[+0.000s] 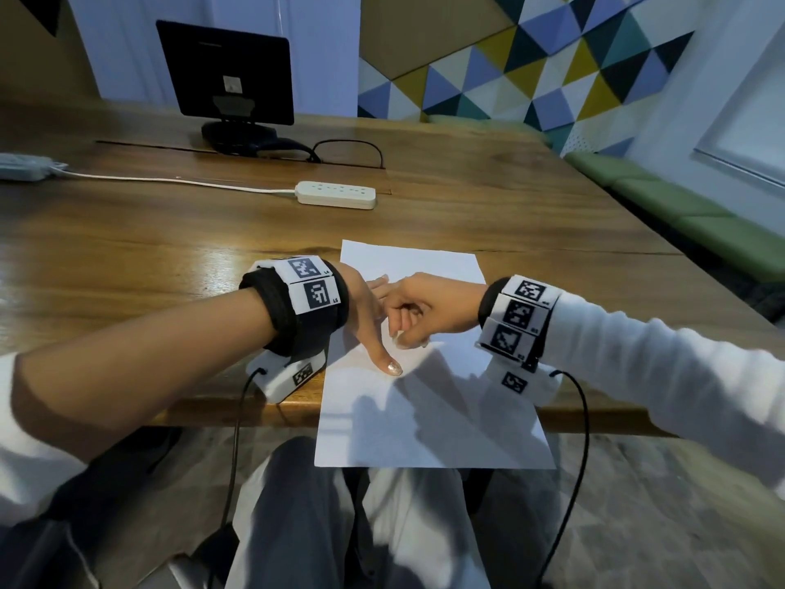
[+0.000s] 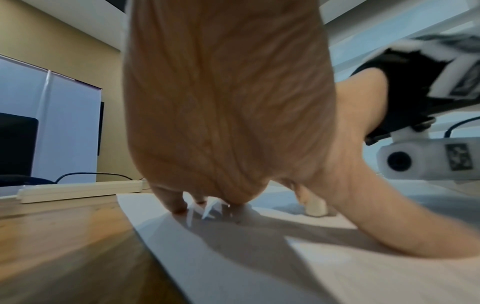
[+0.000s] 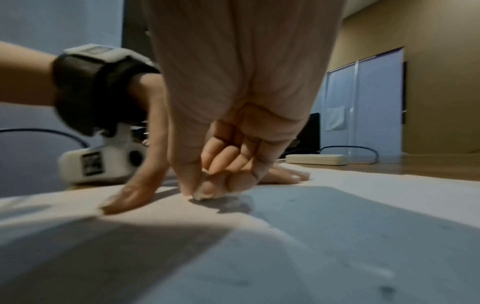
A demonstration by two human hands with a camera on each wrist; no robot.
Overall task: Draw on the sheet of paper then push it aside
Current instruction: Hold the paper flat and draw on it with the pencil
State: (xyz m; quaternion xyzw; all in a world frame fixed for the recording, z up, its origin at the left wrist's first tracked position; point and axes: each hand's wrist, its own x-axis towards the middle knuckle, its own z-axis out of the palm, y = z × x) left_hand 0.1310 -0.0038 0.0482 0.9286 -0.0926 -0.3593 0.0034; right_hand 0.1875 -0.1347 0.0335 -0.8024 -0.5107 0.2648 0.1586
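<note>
Left hand (image 1: 367,316) spread flat, pinning sheet of paper (image 1: 429,401) overhanging worktop (image 1: 170,257) edge. Right hand (image 1: 418,310) curled beside it, pinching something small, unclear what. No marks visible; drawing and push likely both left.

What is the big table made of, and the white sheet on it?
The table looks like wood with a glossy varnish: brown grain lines and bright reflections show. The sheet looks like thin matte paper: flat, plain white, and shadows fall on it without any shine.
</note>
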